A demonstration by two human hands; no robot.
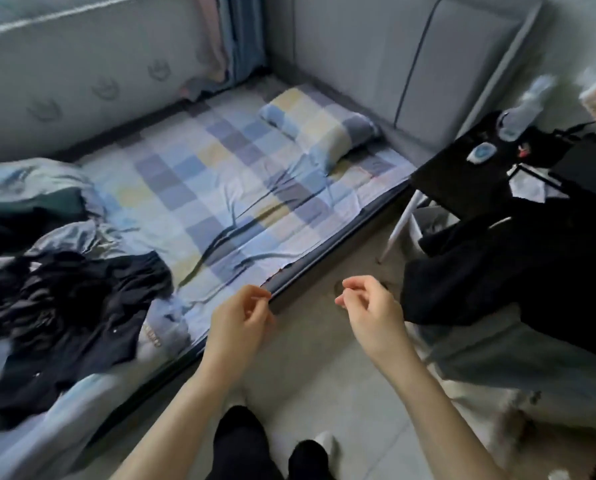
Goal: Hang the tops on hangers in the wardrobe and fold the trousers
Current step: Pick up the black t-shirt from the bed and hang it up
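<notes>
A heap of dark clothes (68, 306) lies crumpled on the left side of the bed (220, 188), beside a pale blue quilt (30, 181). More black garments (518, 268) are draped over a black side table (463, 181) at the right. My left hand (237, 323) hovers over the bed's front edge with fingers loosely curled, holding nothing. My right hand (369, 306) hangs in the air above the floor, fingers also loosely curled and empty. No wardrobe or hanger is in view.
A checked pillow (321, 123) lies at the head of the bed against the grey padded headboard (428, 64). A plastic bottle (528, 105) stands on the side table. Tiled floor (341, 393) runs between bed and table, where my legs stand.
</notes>
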